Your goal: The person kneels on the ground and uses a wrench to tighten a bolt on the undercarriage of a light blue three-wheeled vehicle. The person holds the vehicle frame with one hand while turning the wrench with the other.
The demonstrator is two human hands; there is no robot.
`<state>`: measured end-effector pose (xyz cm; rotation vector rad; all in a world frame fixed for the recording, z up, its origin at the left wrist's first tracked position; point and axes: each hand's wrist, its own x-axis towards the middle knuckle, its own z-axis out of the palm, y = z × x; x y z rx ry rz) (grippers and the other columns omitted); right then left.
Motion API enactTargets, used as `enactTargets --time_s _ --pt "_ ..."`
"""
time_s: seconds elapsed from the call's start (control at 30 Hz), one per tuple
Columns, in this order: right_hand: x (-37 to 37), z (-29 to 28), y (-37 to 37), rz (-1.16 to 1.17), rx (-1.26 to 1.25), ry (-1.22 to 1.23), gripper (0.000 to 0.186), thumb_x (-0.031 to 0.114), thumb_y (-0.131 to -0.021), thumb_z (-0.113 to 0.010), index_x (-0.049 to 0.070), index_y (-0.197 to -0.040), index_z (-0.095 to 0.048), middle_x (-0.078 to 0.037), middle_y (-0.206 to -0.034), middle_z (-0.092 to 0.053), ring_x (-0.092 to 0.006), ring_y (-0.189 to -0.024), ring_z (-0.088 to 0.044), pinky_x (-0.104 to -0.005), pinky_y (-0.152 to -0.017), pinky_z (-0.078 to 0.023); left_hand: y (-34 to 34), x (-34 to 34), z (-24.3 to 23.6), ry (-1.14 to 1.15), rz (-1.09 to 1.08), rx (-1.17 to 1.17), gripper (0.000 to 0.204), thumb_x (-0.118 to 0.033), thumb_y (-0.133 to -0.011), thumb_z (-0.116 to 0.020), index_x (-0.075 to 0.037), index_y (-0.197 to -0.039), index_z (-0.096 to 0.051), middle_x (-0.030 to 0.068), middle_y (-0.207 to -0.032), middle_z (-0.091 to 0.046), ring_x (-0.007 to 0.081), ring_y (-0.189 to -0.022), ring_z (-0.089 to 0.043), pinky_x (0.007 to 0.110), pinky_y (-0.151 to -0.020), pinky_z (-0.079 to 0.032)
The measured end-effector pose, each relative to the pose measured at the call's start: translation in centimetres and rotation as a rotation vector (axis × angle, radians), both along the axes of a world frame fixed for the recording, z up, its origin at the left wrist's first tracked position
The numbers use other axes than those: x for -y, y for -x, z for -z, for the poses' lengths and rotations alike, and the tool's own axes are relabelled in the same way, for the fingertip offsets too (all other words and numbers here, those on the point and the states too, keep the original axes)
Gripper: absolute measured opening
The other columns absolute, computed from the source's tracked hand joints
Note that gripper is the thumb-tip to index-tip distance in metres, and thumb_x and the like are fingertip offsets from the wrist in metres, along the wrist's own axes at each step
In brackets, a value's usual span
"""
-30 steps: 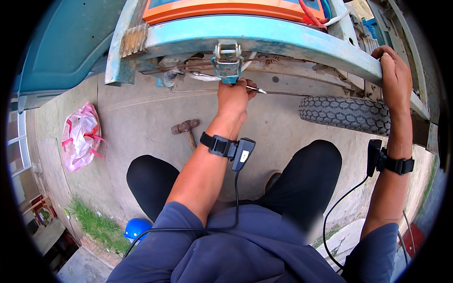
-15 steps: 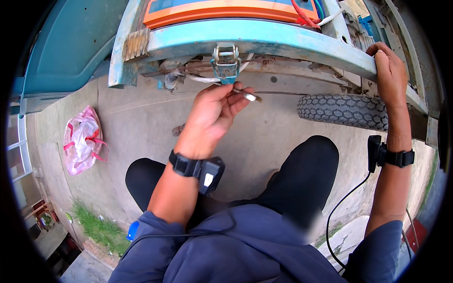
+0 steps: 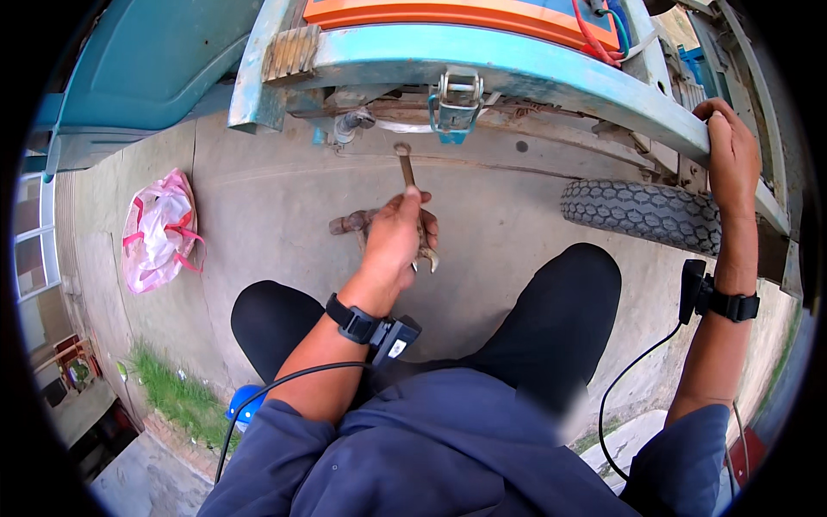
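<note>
My left hand [image 3: 396, 233] is closed around a rusty metal wrench [image 3: 406, 164]; a ring end points toward the frame and open jaws show below my fingers. Behind this hand a hammer [image 3: 345, 222] lies on the concrete, partly hidden. My right hand [image 3: 732, 159] is closed over the pale-blue vehicle frame [image 3: 517, 60] at the right. A metal latch with a blue bracket [image 3: 457, 108] hangs from the middle of that frame, above my left hand.
An orange-rimmed box [image 3: 465, 19] with cables sits on the frame. A tyre [image 3: 637, 215] is below at the right. A teal body panel [image 3: 138, 69], a pink-and-white bag [image 3: 159, 228], grass [image 3: 181, 405] and a blue helmet [image 3: 245, 405] are at the left.
My left hand has dropped away from the latch toward me, and the metal tool in it has turned from crosswise to lengthwise. My right hand still grips the frame.
</note>
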<state>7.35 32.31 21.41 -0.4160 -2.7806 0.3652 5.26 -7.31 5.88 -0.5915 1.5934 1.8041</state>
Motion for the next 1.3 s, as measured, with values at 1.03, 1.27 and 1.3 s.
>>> enactTargets --time_s 1.03,1.27,1.3 --pt "-0.4 0.0 0.2 -0.025 -0.001 -0.022 0.039 0.033 -0.092 -0.038 0.005 -0.094 -0.066 -0.012 -0.084 -0.063 -0.0216 -0.079 -0.058 -0.0317 -0.075 -0.044 1.2 -3.4 0.9 -0.327 0.018 -0.127 0.01 -0.017 -0.103 -0.048 -0.01 -0.111 -0.047 0.0075 -0.097 -0.061 0.0267 -0.098 -0.068 0.034 -0.073 -0.056" --pt "-0.4 0.1 0.2 -0.046 -0.026 -0.035 0.04 0.032 -0.092 -0.038 0.005 -0.094 -0.066 -0.012 -0.084 -0.063 -0.0214 -0.078 -0.058 -0.0319 -0.074 -0.044 2.7 -4.6 3.4 -0.192 0.001 -0.145 0.01 -0.012 -0.103 -0.045 -0.007 -0.112 -0.042 0.0127 -0.1 -0.06 0.0294 -0.098 -0.068 0.039 -0.079 -0.058" --pt "-0.4 0.1 0.2 -0.047 -0.021 -0.033 0.04 0.032 -0.092 -0.038 0.004 -0.094 -0.066 -0.012 -0.084 -0.063 -0.0214 -0.078 -0.058 -0.0319 -0.075 -0.044 2.9 -4.6 3.5 -0.187 0.007 -0.155 0.01 -0.012 -0.103 -0.045 -0.007 -0.112 -0.042 0.0131 -0.101 -0.06 0.0296 -0.099 -0.068 0.039 -0.08 -0.058"
